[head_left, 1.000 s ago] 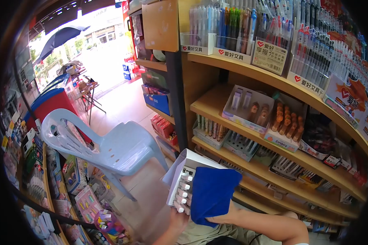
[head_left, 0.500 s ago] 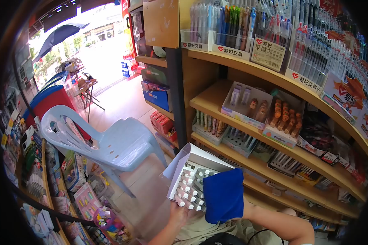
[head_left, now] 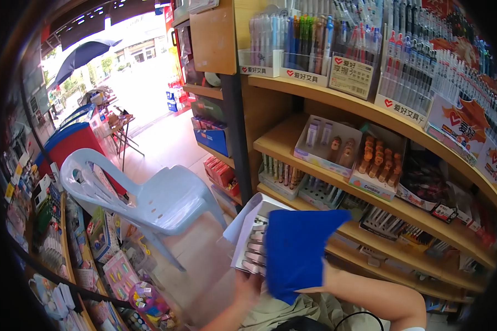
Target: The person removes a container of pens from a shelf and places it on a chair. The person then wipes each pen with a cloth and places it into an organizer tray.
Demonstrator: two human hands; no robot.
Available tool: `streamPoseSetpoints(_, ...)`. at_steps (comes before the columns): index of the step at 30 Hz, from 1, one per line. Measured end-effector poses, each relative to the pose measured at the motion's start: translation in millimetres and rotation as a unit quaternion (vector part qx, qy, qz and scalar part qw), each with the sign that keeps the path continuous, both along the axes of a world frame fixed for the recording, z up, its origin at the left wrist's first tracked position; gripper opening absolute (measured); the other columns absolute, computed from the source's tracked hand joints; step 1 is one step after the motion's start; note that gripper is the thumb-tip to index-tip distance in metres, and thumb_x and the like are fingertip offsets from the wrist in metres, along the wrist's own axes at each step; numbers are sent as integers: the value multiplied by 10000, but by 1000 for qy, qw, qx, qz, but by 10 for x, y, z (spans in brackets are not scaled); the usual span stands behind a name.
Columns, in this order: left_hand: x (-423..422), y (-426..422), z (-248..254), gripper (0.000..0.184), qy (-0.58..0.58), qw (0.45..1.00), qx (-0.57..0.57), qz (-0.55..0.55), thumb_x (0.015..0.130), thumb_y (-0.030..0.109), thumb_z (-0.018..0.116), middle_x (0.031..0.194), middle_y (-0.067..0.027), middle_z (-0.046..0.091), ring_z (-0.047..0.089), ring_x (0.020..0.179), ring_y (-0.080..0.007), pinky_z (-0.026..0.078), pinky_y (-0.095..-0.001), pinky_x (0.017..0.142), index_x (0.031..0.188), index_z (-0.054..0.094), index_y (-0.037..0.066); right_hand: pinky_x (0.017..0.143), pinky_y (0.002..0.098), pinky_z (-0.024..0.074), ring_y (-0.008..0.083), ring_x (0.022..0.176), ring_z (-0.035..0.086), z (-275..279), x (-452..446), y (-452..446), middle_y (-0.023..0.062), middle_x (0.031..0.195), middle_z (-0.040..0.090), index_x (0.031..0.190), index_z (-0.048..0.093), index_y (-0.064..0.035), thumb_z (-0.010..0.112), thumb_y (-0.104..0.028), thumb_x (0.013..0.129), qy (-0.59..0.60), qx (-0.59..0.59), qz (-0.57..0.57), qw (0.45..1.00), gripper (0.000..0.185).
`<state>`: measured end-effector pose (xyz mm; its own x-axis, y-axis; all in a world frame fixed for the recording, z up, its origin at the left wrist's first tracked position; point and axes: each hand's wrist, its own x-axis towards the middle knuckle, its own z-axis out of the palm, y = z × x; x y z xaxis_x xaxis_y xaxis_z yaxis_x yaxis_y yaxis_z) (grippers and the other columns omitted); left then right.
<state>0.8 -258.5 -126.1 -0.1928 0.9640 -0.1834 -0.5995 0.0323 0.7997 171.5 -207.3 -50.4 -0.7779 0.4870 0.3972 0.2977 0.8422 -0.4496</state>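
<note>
A white box [head_left: 239,256] with several white-capped items [head_left: 255,255] standing in it is tilted above my lap. My left hand [head_left: 248,284] holds the box from below at its near left corner; its fingers are blurred and partly under the box. A blue cloth [head_left: 295,251] covers the right part of the box. My right hand [head_left: 316,278] is at the cloth's lower right side, gripping it, with most of its fingers hidden behind the fabric.
A light blue plastic chair [head_left: 174,198] stands ahead to the left. Curved wooden shelves [head_left: 281,140] with pens and boxes fill the right side. Stationery racks [head_left: 66,243] line the left. A folding table [head_left: 121,124] and a dark umbrella [head_left: 83,58] are by the bright doorway.
The blue cloth first moved right, uncovering more of the white-capped items, then came back left over them with my right hand. The box has shifted slightly.
</note>
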Motion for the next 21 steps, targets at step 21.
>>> streamPoseSetpoints(21, -51, -34, -450, 546, -226, 973, -38, -26, 838, 2, 502, 1290, -48, 376, 410, 1173, -226, 351, -451, 992, 1286, 267, 207, 811, 348, 440, 246, 861, 568, 286, 517, 480, 93, 905, 594, 967, 591, -61, 626, -184, 790, 380, -312, -146, 859, 218)
